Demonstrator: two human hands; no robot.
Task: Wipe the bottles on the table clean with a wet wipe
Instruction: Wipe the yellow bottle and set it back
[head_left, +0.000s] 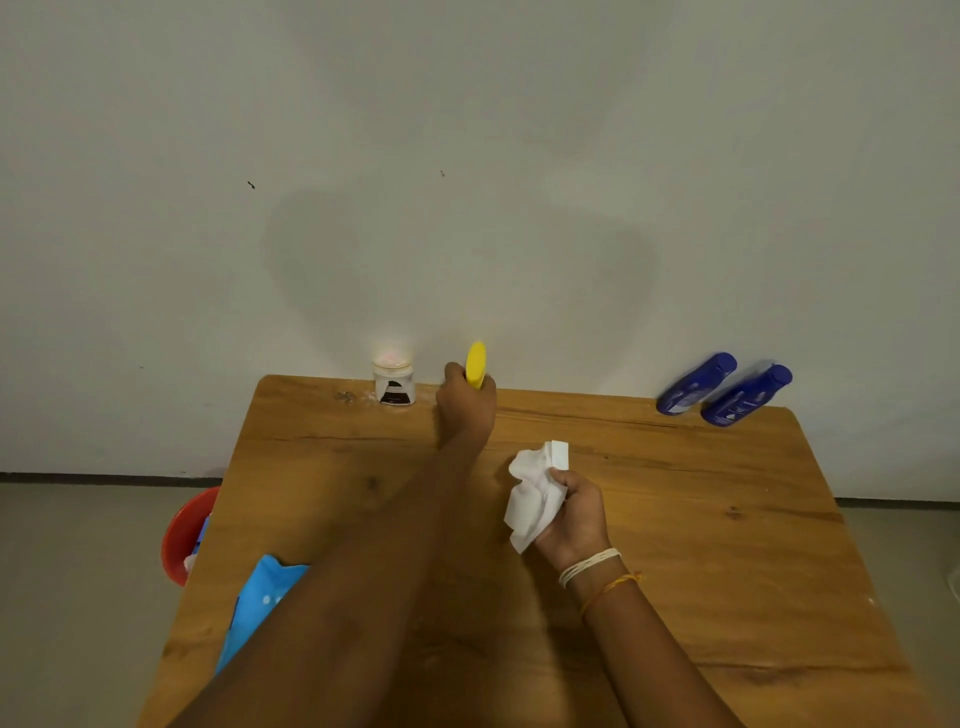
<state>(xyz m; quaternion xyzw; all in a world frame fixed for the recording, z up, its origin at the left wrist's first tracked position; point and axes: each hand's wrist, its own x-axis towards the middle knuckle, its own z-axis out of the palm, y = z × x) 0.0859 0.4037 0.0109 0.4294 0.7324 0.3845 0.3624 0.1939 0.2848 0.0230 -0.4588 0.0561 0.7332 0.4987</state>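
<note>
A left hand (466, 402) grasps a yellow bottle (476, 365) at the tabletop's (727, 545) far edge while the right hand (576, 514) clutches a crumpled wet wipe (535, 493) mid-table; lifting the bottle clear and turning it against the wipe should clean every side

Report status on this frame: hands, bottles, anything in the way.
Left hand closed on yellow bottle at table's far edge. Right hand gripping wet wipe. Two blue bottles far right, white jar left. Nothing blocking.
</note>
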